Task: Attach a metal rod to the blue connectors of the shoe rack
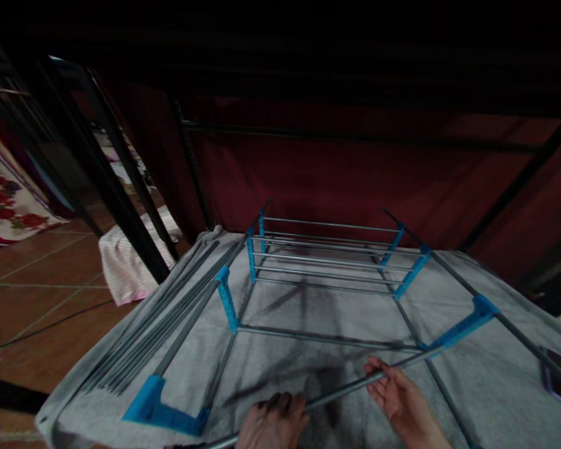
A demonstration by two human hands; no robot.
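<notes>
A grey metal tube [331, 394] runs slantwise across the front, its far end meeting a blue plastic connector [458, 337] on the right. My left hand [273, 423] is closed over the tube near the bottom edge, knuckles up. Farther along it, my right hand [399, 399] holds the same tube from below, palm turned up and fingers curled at it. Both hands are inside a partly built rack of grey tubes and blue joints. Crossbars [327, 259] span its back section. At front left sits another blue connector [163, 408].
Several loose tubes [154, 330] lie side by side on the left of the grey cloth [290, 305]. A phone-like dark object [558, 377] rests at the right edge. Dark metal posts [98, 168] and a dark red panel [308, 174] stand beyond. A striped cloth [131, 255] hangs at left.
</notes>
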